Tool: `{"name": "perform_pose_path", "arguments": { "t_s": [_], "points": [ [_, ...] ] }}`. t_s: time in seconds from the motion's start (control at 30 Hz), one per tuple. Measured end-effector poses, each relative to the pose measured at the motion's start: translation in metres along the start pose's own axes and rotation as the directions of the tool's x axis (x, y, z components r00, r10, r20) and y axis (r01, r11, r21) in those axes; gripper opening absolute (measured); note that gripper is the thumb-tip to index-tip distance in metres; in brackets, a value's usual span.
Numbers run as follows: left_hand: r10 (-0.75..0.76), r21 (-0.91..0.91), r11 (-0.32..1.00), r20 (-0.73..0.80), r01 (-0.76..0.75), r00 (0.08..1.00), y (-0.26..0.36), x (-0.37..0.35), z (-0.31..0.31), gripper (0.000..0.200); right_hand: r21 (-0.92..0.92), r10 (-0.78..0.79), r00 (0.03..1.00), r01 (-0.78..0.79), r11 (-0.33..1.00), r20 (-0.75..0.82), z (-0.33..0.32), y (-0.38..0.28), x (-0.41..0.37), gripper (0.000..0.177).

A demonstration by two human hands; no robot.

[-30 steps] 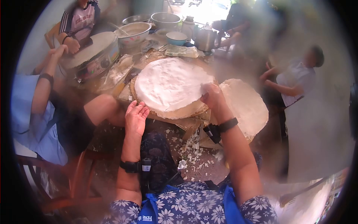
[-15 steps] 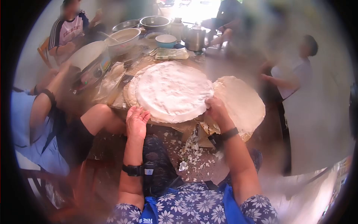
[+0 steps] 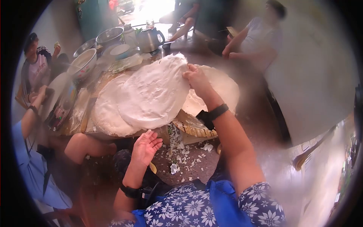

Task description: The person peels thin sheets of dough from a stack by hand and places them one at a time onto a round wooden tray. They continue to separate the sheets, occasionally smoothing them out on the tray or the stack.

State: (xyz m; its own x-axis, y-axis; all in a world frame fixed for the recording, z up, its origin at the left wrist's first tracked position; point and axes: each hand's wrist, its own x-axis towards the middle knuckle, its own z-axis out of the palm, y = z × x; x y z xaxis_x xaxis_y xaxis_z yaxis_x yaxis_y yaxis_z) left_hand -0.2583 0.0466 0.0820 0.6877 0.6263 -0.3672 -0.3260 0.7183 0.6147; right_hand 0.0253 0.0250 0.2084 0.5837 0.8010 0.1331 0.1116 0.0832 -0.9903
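White round sheets (image 3: 151, 94), three, one held up by right hand (image 3: 194, 77)

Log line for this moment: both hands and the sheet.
right hand: gripping top edge of white round sheet | sheet: tilted up over woven tray | left hand: open, palm up, below sheet

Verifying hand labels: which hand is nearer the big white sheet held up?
Right. The right hand grips the white sheet at its upper edge; the left hand is open, palm up, below its lower edge.
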Motion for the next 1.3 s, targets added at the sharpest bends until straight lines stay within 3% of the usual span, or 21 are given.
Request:
{"name": "perform_pose_path", "arguments": {
  "t_s": [0.07, 0.1, 0.17, 0.23, 0.33, 0.43, 0.57, 0.67, 0.77, 0.93, 1.13, 1.3],
  "points": [
    [-0.021, -0.033, 0.999, 0.089, 0.024, 0.996, -0.009, 0.014, 0.017, 0.026, 0.192, -0.163, 0.975, 0.133, 0.972, 0.150, -0.036, -0.011, 0.013, 0.035],
    [-0.014, -0.063, 0.998, 0.154, 0.024, 0.988, -0.013, 0.025, 0.021, 0.027, 0.253, -0.212, 0.975, 0.189, 0.949, 0.067, -0.046, -0.025, 0.009, 0.028],
    [0.000, -0.107, 0.994, 0.249, 0.027, 0.969, -0.018, 0.040, 0.040, 0.030, 0.290, -0.247, 0.967, 0.221, 0.931, 0.057, -0.086, -0.040, 0.000, 0.031],
    [0.057, -0.145, 0.989, 0.316, -0.011, 0.947, -0.026, 0.060, 0.059, 0.034, 0.426, -0.294, 0.945, 0.209, 0.880, 0.143, -0.129, -0.041, -0.018, 0.035],
    [0.121, -0.150, 0.986, 0.302, -0.078, 0.946, -0.039, 0.093, 0.080, 0.034, 0.223, -0.232, 0.972, 0.236, 0.946, -0.045, -0.169, -0.011, -0.027, 0.038],
    [0.109, 0.036, 0.992, 0.232, -0.120, 0.967, -0.050, 0.120, 0.096, 0.015, -0.145, -0.131, 0.972, 0.104, 0.984, -0.193, -0.204, 0.039, -0.027, 0.038],
    [0.046, 0.252, 0.965, 0.100, -0.070, 0.994, -0.075, 0.142, 0.103, 0.005, -0.149, -0.071, 0.961, 0.032, 0.988, -0.266, -0.236, 0.110, -0.006, 0.040],
    [0.013, 0.312, 0.950, 0.060, -0.031, 0.998, -0.088, 0.154, 0.094, 0.003, -0.352, -0.089, 0.921, -0.055, 0.934, -0.380, -0.233, 0.119, -0.001, 0.038],
    [-0.007, 0.343, 0.939, 0.039, -0.006, 0.999, -0.083, 0.150, 0.093, 0.005, -0.353, -0.232, 0.878, 0.078, 0.932, -0.419, -0.228, 0.123, -0.005, 0.036],
    [-0.064, 0.438, 0.897, 0.003, 0.056, 0.998, -0.082, 0.155, 0.092, 0.010, -0.468, -0.257, 0.853, 0.017, 0.884, -0.454, -0.235, 0.122, 0.000, 0.034],
    [-0.057, 0.424, 0.903, -0.043, 0.070, 0.997, -0.081, 0.154, 0.096, 0.005, -0.755, -0.324, 0.842, -0.141, 0.640, -0.431, -0.240, 0.132, 0.002, 0.036],
    [-0.087, 0.411, 0.906, -0.056, 0.102, 0.995, -0.079, 0.155, 0.093, 0.011, -0.771, -0.329, 0.844, -0.144, 0.621, -0.423, -0.239, 0.133, -0.001, 0.036]
  ]
}}
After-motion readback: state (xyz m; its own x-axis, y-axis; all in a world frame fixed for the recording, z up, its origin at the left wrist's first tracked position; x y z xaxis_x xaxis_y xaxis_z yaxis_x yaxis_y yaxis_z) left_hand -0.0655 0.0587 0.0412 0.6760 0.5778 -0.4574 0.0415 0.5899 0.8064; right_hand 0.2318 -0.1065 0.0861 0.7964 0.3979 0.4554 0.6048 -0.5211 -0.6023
